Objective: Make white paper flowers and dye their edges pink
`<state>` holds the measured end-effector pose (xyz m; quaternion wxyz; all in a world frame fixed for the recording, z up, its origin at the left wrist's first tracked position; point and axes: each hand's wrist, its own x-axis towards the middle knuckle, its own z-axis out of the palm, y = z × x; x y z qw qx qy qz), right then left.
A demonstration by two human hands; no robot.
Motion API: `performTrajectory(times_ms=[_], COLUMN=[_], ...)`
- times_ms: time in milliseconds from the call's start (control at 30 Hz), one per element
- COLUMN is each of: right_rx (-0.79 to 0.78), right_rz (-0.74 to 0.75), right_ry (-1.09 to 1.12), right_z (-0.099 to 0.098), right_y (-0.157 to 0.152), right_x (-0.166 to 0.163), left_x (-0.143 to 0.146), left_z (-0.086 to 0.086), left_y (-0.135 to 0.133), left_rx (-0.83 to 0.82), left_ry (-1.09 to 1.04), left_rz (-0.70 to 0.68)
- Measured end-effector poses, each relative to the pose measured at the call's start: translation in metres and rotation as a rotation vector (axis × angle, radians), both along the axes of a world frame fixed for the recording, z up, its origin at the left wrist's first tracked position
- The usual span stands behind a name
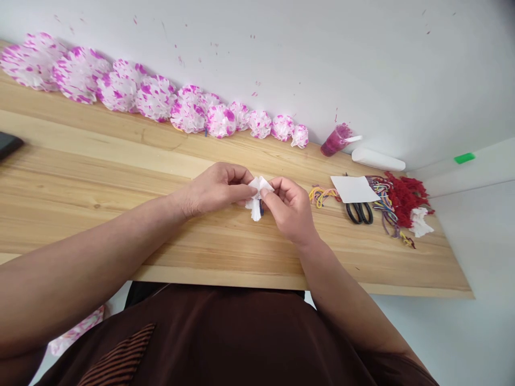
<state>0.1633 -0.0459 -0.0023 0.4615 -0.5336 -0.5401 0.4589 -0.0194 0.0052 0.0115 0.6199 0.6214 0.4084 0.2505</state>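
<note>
Over the middle of the wooden table [225, 252], both my hands pinch a small piece of folded white tissue paper [255, 206]. My left hand [219, 187] grips its left side between thumb and fingers. From the right, my right hand [292, 206] has its thumb pressed on the paper, fingers curled behind. The paper fans out at top and narrows to a pleated strip below. A bit of dark blue yarn [261, 208] shows beside that strip; how it is fastened is hidden by my fingers.
White-and-magenta paper pompoms [155, 99] line the wall. At right stand a cup of magenta liquid [336, 140], a white roll [378, 160], black-handled scissors [359, 213] under a white sheet [354, 188], yellow yarn [319, 195] and a red pile [406, 195]. A dark object [8, 146] lies far left.
</note>
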Motion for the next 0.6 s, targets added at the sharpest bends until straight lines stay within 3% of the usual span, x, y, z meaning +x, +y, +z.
performTrajectory(times_ms=[200,600], right_rx=[0.071,0.068], right_rz=[-0.017,-0.003], right_ry=[-0.069,-0.044], right_z=[-0.0006,-0.0014], right_y=[-0.0028,-0.0021], right_x=[-0.0014,-0.0009], left_x=[0.0002,-0.0015], left_z=[-0.0003,-0.0029], left_y=[0.0005,0.002], left_rx=[-0.023,0.019], left_ry=[0.0,-0.037], left_rz=[-0.005,-0.055])
